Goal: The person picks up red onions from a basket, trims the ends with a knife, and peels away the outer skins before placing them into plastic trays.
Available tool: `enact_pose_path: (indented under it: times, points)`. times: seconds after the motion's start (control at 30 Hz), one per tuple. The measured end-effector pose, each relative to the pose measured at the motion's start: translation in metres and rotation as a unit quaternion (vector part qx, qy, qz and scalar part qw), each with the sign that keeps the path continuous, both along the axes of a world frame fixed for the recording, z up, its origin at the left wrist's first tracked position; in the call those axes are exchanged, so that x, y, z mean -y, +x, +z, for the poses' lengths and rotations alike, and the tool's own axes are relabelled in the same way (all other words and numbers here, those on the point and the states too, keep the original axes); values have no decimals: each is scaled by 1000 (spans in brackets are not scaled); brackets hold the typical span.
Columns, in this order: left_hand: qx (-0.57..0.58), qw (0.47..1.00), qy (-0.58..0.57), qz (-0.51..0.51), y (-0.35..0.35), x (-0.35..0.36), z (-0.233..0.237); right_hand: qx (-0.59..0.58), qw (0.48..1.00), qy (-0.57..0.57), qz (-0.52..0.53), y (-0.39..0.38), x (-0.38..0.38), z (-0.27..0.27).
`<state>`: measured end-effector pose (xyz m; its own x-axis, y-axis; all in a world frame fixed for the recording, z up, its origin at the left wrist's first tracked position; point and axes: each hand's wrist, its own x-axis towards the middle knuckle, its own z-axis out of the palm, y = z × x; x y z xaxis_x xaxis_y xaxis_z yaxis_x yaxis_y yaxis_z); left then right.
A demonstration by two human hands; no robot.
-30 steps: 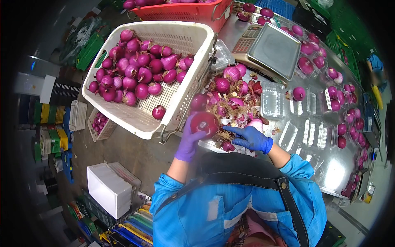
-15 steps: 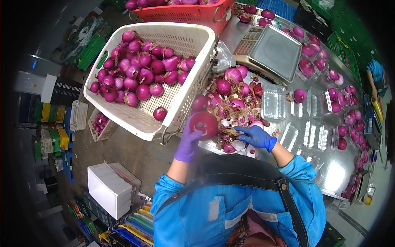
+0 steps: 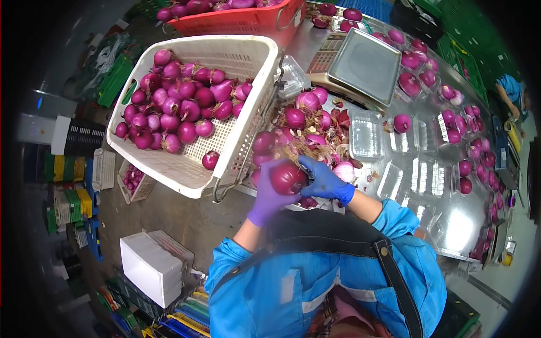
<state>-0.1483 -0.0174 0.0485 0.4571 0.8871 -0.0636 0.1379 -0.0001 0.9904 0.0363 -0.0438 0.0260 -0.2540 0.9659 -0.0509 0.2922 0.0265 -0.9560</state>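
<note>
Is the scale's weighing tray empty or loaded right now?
Empty: the scale tray shows only bare metal; red onions lie beside it, none on it.

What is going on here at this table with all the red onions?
A person holds one red onion in both hands: the left hand, in a purple glove, cups it, and the right hand, in a blue glove, grips its other side. Just behind lies a pile of onions and loose skins on the metal table, with a white basket of onions, a scale and clear plastic trays around.

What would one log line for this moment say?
left hand: holds red onion | right hand: grips red onion too | nearby: white basket of onions, scale
</note>
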Motion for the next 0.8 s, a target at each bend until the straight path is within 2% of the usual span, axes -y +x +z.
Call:
enact_pose_path:
  times: [0.13, 0.23, 0.3, 0.43, 0.5, 0.53, 0.57, 0.6, 0.63, 0.7, 0.73, 0.77, 0.8]
  points:
    - [12, 1000, -23, -8, -2, 1, -17, 23, 1000, 4, -4, 0, 1, -1]
    - [-15, 999, 1, -30, -6, 0, -33, 49, 998, 19, 22, 1, -1, 0]
    - [16, 999, -33, -22, -5, 3, -43, 88, 996, 16, 16, 2, 0, 6]
    - [33, 998, -50, -16, -2, -2, -52, 56, 998, 25, 23, 8, -8, -2]
    - [-5, 998, -37, -48, -4, -3, -49, 81, 995, -17, 53, 13, -8, 2]
    - [-5, 998, -37, -46, -10, -4, -41, 23, 994, -91, 58, 21, -12, -7]
    - [141, 961, -228, -66, -18, -6, -31, -35, 984, -163, 63, 31, -15, -17]
    - [281, 867, -403, -81, -22, -9, -23, -20, 986, -124, 112, 37, -16, -16]
    - [280, 867, -404, -77, -23, -7, -20, -22, 985, -125, 115, 39, -14, -19]
    - [350, 841, -406, -68, -20, -13, -15, -71, 994, -81, 11, 43, -20, -20]
    - [353, 844, -396, -72, -21, -18, -18, 45, 998, 29, -30, 42, -18, -15]
    - [353, 846, -393, -73, -20, -20, -18, 45, 998, 33, -29, 40, -18, -14]
    - [378, 825, -418, -46, -18, -22, -15, 39, 999, 29, -17, 36, -18, -7]
